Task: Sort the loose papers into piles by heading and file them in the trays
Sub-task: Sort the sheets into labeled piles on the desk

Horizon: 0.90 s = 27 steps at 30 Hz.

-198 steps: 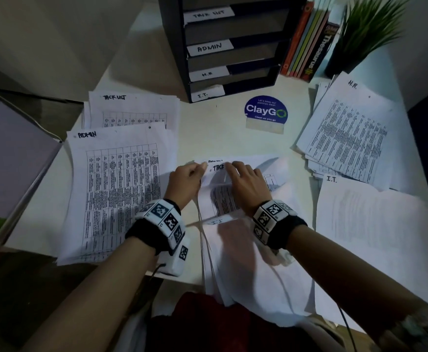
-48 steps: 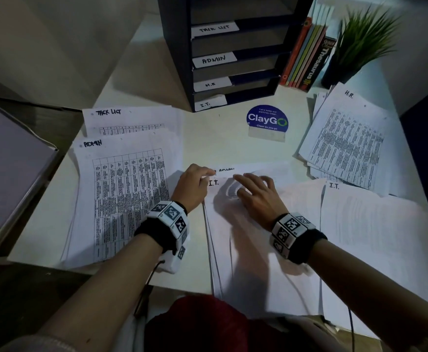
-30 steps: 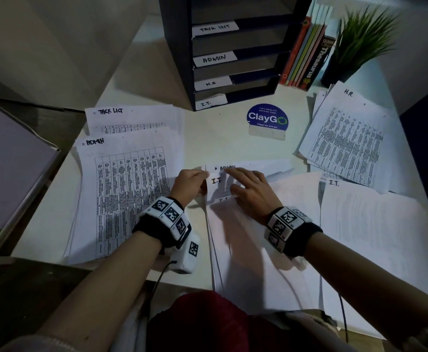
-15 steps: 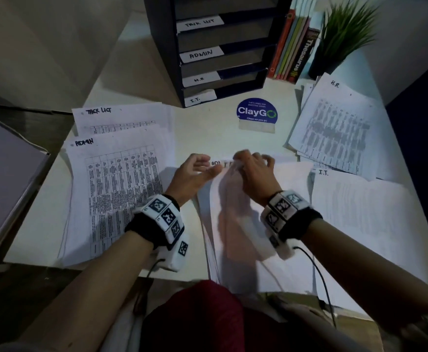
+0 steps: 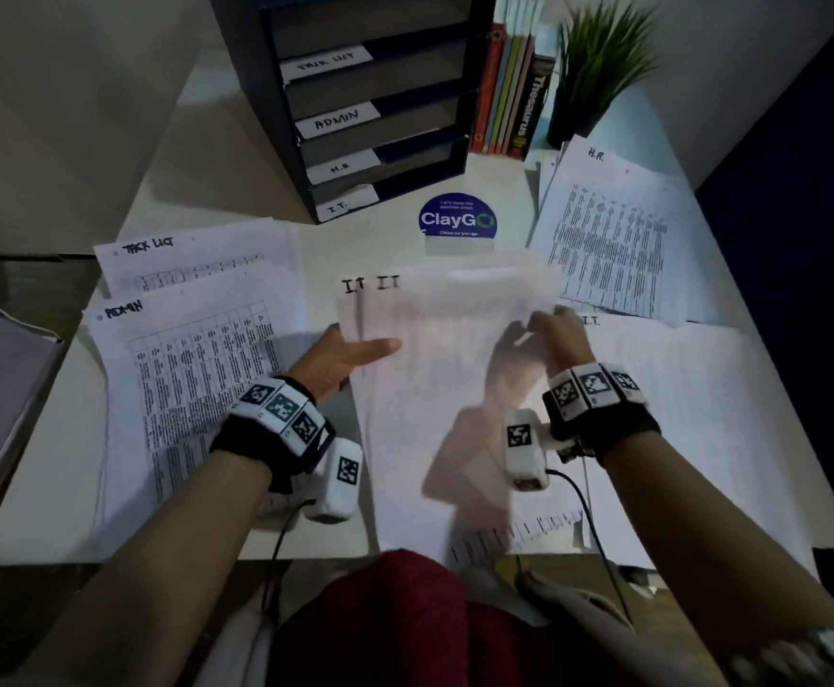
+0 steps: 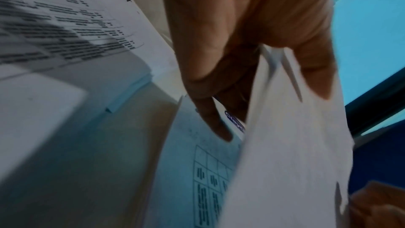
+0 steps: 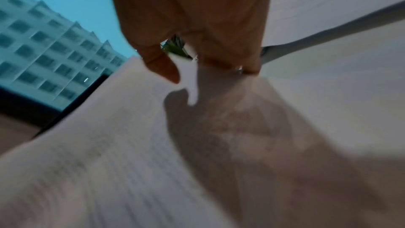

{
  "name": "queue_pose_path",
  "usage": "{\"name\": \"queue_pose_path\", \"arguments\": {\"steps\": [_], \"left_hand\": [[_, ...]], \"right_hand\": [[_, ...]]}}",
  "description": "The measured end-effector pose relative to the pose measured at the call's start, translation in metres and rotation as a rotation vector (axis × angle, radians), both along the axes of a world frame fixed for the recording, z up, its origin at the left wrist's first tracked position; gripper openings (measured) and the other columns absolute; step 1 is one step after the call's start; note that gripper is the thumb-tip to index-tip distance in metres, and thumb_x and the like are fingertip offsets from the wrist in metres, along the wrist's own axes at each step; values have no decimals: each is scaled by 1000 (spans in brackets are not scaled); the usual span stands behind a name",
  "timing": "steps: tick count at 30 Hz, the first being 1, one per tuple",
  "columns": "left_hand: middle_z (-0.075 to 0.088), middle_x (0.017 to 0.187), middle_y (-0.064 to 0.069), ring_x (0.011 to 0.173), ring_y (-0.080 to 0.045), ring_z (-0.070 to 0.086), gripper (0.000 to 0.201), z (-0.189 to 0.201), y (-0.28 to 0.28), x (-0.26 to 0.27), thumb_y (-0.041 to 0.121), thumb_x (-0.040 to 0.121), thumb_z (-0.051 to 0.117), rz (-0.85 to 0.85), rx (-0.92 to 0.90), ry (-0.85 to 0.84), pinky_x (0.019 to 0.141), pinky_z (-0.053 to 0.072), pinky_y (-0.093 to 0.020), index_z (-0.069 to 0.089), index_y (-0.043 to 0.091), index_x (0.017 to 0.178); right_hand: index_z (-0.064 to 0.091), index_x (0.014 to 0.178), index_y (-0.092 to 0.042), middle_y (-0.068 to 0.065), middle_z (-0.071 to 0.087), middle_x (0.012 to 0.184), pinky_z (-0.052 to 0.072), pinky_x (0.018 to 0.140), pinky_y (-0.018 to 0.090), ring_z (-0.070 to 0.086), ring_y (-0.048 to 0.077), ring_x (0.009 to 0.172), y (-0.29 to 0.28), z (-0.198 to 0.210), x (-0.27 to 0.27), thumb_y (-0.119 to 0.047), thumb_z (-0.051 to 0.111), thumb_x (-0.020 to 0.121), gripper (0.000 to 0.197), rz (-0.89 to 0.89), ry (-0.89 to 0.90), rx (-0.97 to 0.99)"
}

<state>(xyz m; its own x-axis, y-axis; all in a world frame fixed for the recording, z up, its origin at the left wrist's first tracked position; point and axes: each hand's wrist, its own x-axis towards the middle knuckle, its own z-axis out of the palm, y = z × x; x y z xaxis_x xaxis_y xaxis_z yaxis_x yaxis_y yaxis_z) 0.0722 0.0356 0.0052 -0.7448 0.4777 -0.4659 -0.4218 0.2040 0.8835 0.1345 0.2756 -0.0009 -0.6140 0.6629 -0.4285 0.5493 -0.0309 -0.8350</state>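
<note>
I hold a thin bundle of white sheets headed "I.T." (image 5: 444,329) raised over the middle stack (image 5: 509,535). My left hand (image 5: 355,352) pinches its left edge, thumb on top and fingers beneath, as the left wrist view shows for that hand (image 6: 252,75) and the sheets (image 6: 285,145). On the right edge my right hand (image 5: 551,329) grips the bundle. In the right wrist view its thumb (image 7: 162,68) lies on the paper (image 7: 131,145). The black tray unit (image 5: 355,116) stands behind, with labels TASK LIST, ADMIN, H.R., I.T.
Sorted piles lie around: TASK LIST (image 5: 197,260) and ADMIN (image 5: 192,379) on the left, H.R. (image 5: 613,230) and I.T. (image 5: 677,414) on the right. A blue ClayGo sign (image 5: 457,220), books (image 5: 509,91) and a potted plant (image 5: 598,66) stand at the back.
Both hands have lifted the I.T. sheets off the middle stack. My right hand has slid out to the right edge, and my left thumb now lies on the left edge.
</note>
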Motion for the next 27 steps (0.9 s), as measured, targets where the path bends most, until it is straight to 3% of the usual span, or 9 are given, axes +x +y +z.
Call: {"name": "queue_pose_path", "arguments": {"steps": [2,6,8,12,14,16,19,22,27], "left_hand": [[67,113,1,104,-12,63,81,4,6,2,46,44,86,-99,50,-52,92,50,-32,58,19,115],[59,124,-14,112,-27,58,44,11,24,-2,16,84,64,196,-3,-12,92,47,-36,52,1,124],[60,123,-11,111,-26,58,39,15,28,-13,18,88,60,336,22,27,94,45,-35,54,2,123],[65,113,-8,104,-25,61,27,38,43,-30,18,89,60,457,205,54,93,48,-40,59,9,115],[62,87,-2,82,-16,60,4,42,55,-29,17,90,58,332,166,108,78,49,-32,60,15,92],[57,79,-2,74,-13,55,6,36,66,-21,16,89,59,163,29,176,72,45,-29,56,17,83],[62,107,-8,91,-17,56,28,13,77,-5,23,85,64,-136,-318,350,80,44,-28,59,9,109],[53,127,-10,104,-19,53,46,-11,81,11,23,84,66,-381,-558,454,78,44,-23,51,6,125],[30,143,-13,132,-30,30,81,-38,76,15,40,72,75,-625,-885,718,108,32,-42,37,10,137]], "right_hand": [[56,88,-11,8,58,85,49,77,35,56,25,86,-8,-1,2,-12,54,67,21,103,46,14],[51,108,-6,2,55,83,44,63,21,53,10,72,-9,6,7,-4,52,68,40,140,166,27],[54,107,0,4,58,82,45,65,21,56,9,70,0,2,14,2,57,72,36,187,144,79],[59,78,-7,9,52,70,36,63,26,47,14,68,17,21,26,3,48,79,15,222,181,368],[55,76,-7,8,48,72,30,58,22,44,14,72,31,42,30,2,45,79,14,122,221,503],[52,74,-10,7,47,76,28,58,21,43,13,76,53,61,39,5,42,80,19,-43,217,580],[47,65,-12,13,45,71,24,60,22,39,16,76,88,69,64,-5,41,80,17,-162,96,591],[59,97,6,22,55,92,32,66,27,44,20,83,113,49,94,-2,40,84,24,-237,-108,520],[56,91,4,16,45,89,34,73,32,53,32,94,137,12,150,3,40,90,17,-212,-349,377]]}}
